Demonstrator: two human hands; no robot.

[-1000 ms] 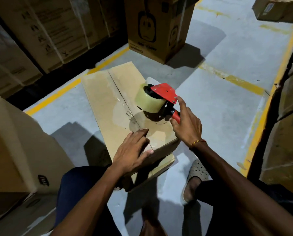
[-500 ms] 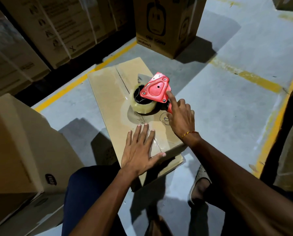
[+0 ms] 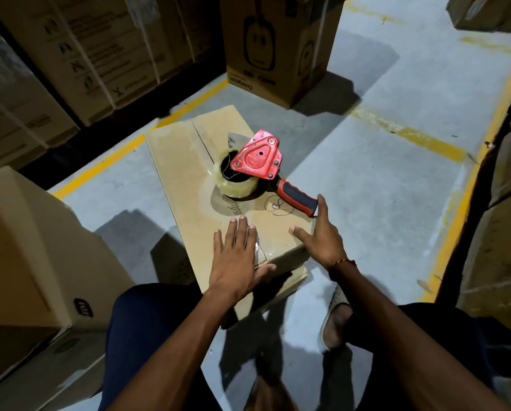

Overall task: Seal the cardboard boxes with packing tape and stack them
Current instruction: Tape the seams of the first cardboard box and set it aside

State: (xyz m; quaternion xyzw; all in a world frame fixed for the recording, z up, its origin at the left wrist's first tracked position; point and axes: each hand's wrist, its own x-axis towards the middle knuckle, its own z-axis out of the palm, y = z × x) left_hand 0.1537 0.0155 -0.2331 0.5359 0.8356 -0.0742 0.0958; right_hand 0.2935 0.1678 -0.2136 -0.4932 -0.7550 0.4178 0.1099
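A flat brown cardboard box (image 3: pixel 186 161) lies on the grey floor in front of me, with clear tape along its centre seam. A red tape dispenser (image 3: pixel 258 160) with a clear tape roll (image 3: pixel 237 185) lies on its side on the box top, its red-and-black handle (image 3: pixel 297 197) pointing toward me. My left hand (image 3: pixel 236 259) presses flat on the near end of the seam, fingers straight. My right hand (image 3: pixel 322 235) is spread open at the box's near right corner, a fingertip just beside the handle's end.
A large box (image 3: pixel 25 247) stands at my left. A printed box (image 3: pixel 278 46) stands on the floor beyond. Strapped cartons (image 3: pixel 85 48) line the back left, and more boxes (image 3: pixel 503 203) wall the right. Yellow floor lines (image 3: pixel 408 132) cross the concrete. My sandalled foot (image 3: pixel 335 321) is at the box's near right.
My right hand has laid the tape dispenser down on the box and let go of its handle. My left hand flattened out on the taped seam.
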